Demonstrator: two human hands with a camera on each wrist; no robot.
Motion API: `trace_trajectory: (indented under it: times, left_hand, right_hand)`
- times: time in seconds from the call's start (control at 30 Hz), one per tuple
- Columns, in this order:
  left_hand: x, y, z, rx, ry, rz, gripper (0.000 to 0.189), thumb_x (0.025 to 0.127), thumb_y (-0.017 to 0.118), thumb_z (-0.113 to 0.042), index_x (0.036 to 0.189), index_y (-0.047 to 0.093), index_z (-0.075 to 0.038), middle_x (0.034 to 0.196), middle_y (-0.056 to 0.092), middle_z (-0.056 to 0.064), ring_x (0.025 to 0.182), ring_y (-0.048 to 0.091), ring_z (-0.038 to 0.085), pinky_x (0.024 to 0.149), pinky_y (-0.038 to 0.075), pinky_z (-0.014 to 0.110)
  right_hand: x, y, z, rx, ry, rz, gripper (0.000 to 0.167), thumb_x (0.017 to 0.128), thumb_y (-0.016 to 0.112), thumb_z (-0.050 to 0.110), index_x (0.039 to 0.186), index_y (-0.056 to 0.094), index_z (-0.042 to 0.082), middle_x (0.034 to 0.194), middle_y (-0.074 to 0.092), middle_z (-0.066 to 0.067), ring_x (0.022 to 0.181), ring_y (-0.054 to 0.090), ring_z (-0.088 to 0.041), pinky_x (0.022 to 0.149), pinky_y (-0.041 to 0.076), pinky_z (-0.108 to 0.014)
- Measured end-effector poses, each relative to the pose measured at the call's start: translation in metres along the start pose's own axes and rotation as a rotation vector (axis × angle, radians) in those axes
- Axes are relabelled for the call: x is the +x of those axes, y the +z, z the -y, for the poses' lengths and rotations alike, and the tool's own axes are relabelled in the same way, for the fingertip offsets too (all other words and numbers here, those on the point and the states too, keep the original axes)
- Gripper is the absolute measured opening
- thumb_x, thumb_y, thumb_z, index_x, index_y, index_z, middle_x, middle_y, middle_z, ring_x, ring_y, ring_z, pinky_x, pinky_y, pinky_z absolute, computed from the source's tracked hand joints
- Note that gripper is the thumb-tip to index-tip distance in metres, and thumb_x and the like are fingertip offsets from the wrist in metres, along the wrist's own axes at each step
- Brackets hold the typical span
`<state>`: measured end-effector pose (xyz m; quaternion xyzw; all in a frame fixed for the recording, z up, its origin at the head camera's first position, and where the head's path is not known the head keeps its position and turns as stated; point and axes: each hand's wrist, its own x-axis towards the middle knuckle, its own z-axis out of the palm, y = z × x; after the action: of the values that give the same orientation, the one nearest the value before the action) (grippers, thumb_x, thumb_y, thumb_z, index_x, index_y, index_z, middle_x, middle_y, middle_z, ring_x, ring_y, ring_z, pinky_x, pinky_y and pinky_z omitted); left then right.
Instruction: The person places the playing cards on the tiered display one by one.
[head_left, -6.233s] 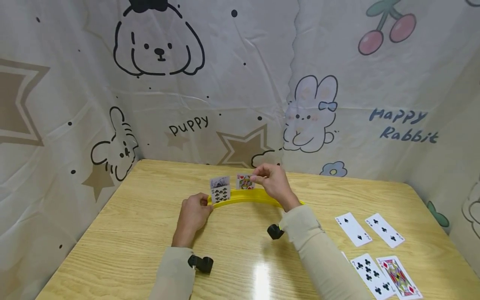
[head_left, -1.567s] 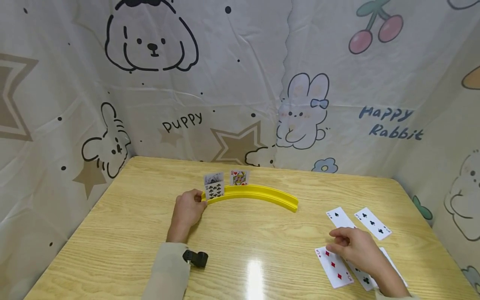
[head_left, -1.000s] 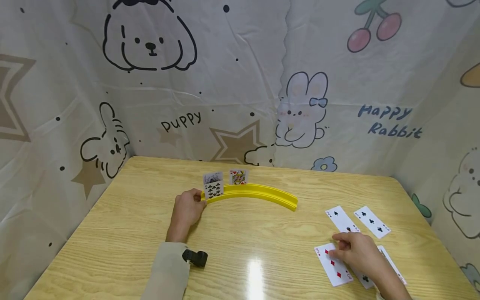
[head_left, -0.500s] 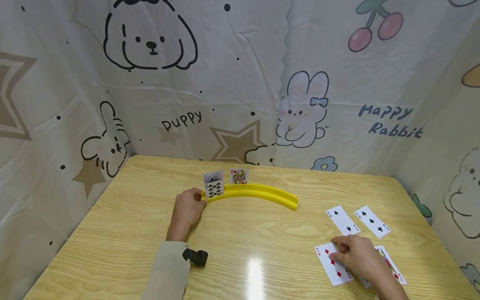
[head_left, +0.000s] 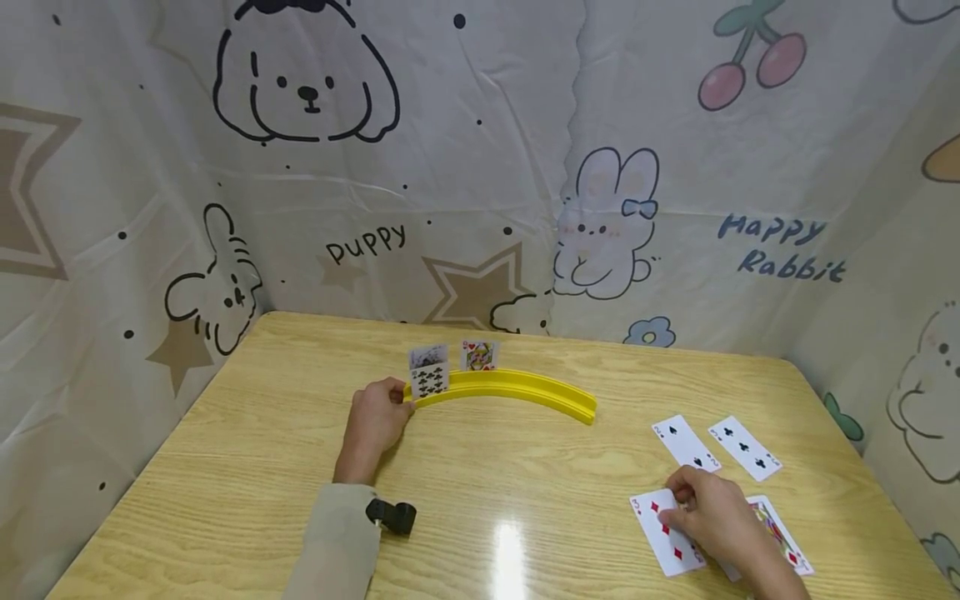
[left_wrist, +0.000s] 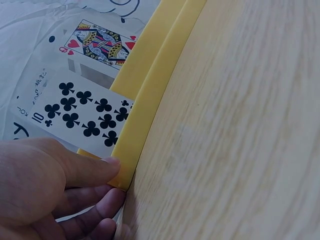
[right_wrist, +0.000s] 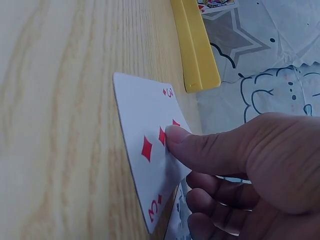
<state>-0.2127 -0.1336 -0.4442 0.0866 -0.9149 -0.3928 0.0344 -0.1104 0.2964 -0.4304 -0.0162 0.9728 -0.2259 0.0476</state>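
My left hand (head_left: 378,421) grips the left end of a curved yellow card holder (head_left: 525,385), thumb in front and fingers beneath in the left wrist view. A ten of clubs (left_wrist: 85,117) stands in its front slot near the thumb, overlapping a card with a grey picture (head_left: 428,357). Farther right, a queen of hearts (head_left: 478,357) stands in the rear slot. On the table's right side, my right hand (head_left: 716,517) pinches the three of diamonds (right_wrist: 142,125) by its right edge. The thumb lies on its face; that edge is bent up.
A two of spades (head_left: 678,437) and a three of clubs (head_left: 742,447) lie face up beyond my right hand. A face card of diamonds (head_left: 780,535) and another card are partly covered by that hand. A patterned cloth (head_left: 480,167) hangs behind the table.
My right hand has left the queen of hearts at the holder and come to the cards on the right. Lately its thumb has settled on the three of diamonds, raising one edge. My left hand stays put.
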Motion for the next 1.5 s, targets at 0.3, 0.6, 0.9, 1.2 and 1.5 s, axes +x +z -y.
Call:
trace_trajectory:
  times: [0.3, 0.6, 0.9, 1.2, 1.5]
  left_hand:
    - [-0.002, 0.003, -0.003, -0.005, -0.008, 0.007, 0.032, 0.088, 0.076, -0.009, 0.118, 0.070, 0.001, 0.104, 0.070, 0.013, 0.098, 0.065, 0.026, 0.084, 0.052, 0.043]
    - [-0.001, 0.003, -0.003, -0.005, -0.018, -0.004, 0.030, 0.088, 0.077, -0.009, 0.116, 0.070, 0.001, 0.103, 0.070, 0.013, 0.097, 0.064, 0.027, 0.085, 0.051, 0.044]
    - [0.000, 0.002, -0.002, -0.007, -0.021, 0.001, 0.032, 0.087, 0.076, -0.009, 0.117, 0.070, 0.001, 0.103, 0.070, 0.013, 0.098, 0.064, 0.026, 0.085, 0.051, 0.044]
    - [0.000, 0.002, -0.002, -0.011, -0.025, -0.008, 0.032, 0.088, 0.077, -0.010, 0.117, 0.070, 0.000, 0.103, 0.070, 0.012, 0.098, 0.064, 0.026, 0.084, 0.051, 0.043]
    - [0.000, 0.000, -0.001, -0.001, -0.013, -0.007, 0.031, 0.088, 0.077, -0.009, 0.116, 0.070, 0.001, 0.102, 0.070, 0.012, 0.097, 0.064, 0.027, 0.083, 0.052, 0.043]
  right_hand:
    - [-0.003, -0.001, -0.001, 0.013, 0.025, 0.006, 0.029, 0.075, 0.087, 0.010, 0.088, 0.061, 0.008, 0.075, 0.056, 0.003, 0.070, 0.052, -0.014, 0.061, 0.044, -0.029]
    - [-0.003, -0.003, -0.001, 0.046, -0.040, -0.040, 0.028, 0.075, 0.087, 0.008, 0.085, 0.060, 0.009, 0.074, 0.056, 0.003, 0.070, 0.053, -0.013, 0.060, 0.045, -0.026]
    - [0.000, -0.006, 0.001, 0.085, -0.064, -0.068, 0.028, 0.075, 0.086, 0.009, 0.085, 0.060, 0.010, 0.075, 0.057, 0.003, 0.069, 0.052, -0.012, 0.060, 0.045, -0.025]
    - [0.004, -0.010, 0.009, 0.156, -0.067, -0.062, 0.024, 0.078, 0.084, 0.006, 0.085, 0.061, 0.009, 0.076, 0.058, 0.002, 0.071, 0.054, -0.013, 0.062, 0.045, -0.026]
    - [0.009, -0.013, 0.019, 0.252, -0.038, -0.037, 0.019, 0.083, 0.080, 0.003, 0.088, 0.062, 0.007, 0.080, 0.060, 0.000, 0.076, 0.056, -0.016, 0.064, 0.046, -0.026]
